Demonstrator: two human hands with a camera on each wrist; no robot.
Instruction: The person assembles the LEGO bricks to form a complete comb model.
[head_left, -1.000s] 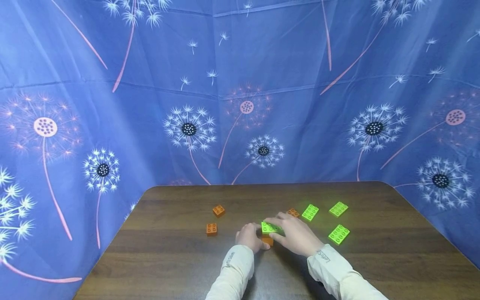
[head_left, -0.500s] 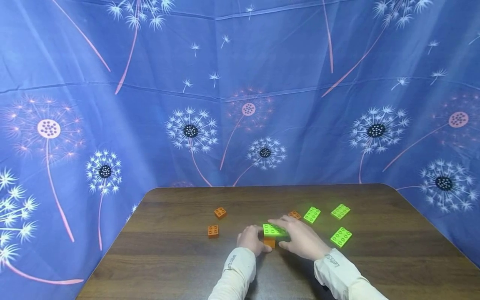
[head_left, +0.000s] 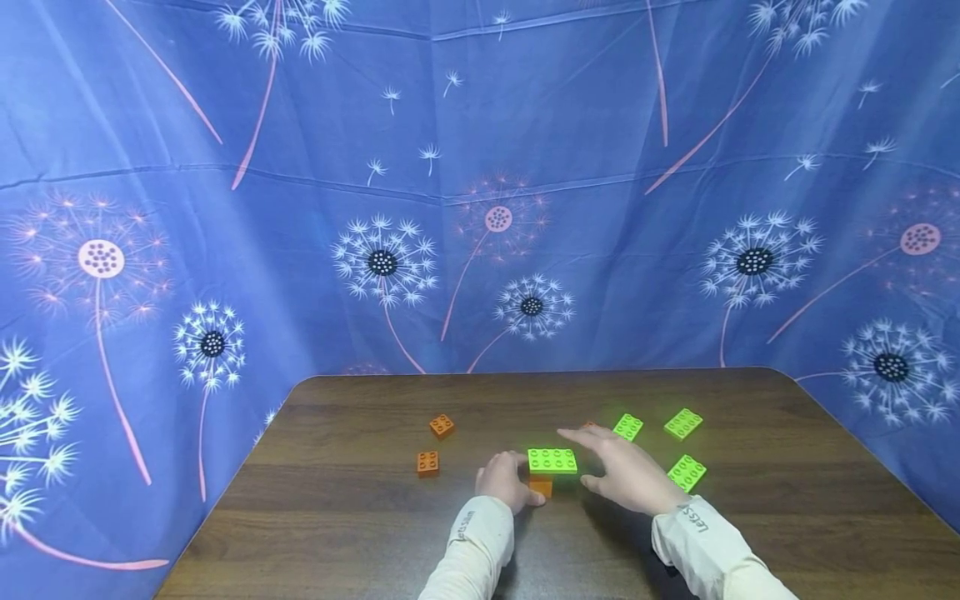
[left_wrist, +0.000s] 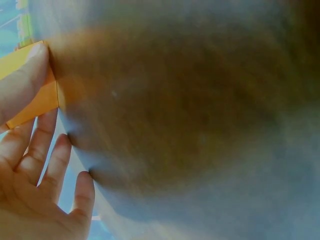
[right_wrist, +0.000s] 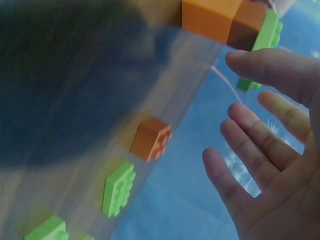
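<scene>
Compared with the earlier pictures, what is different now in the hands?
The right hand has let go of the green brick and moved away to the right. The left hand still grips the orange piece beneath it, and the green brick stays on top.

Brown, wood-grained tabletop (head_left: 337, 533), its far corners rounded; beyond it, from where I stand, blue cloth (head_left: 585, 250) — creased, printed with white and pink dandelions (head_left: 382, 262) — fills the background.

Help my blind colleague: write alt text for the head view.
A person's left grip holds an orange base topped by a green block; the right grip is open beside it. Loose orange blocks and green blocks lie on a wooden table before a blue cloth.
</scene>
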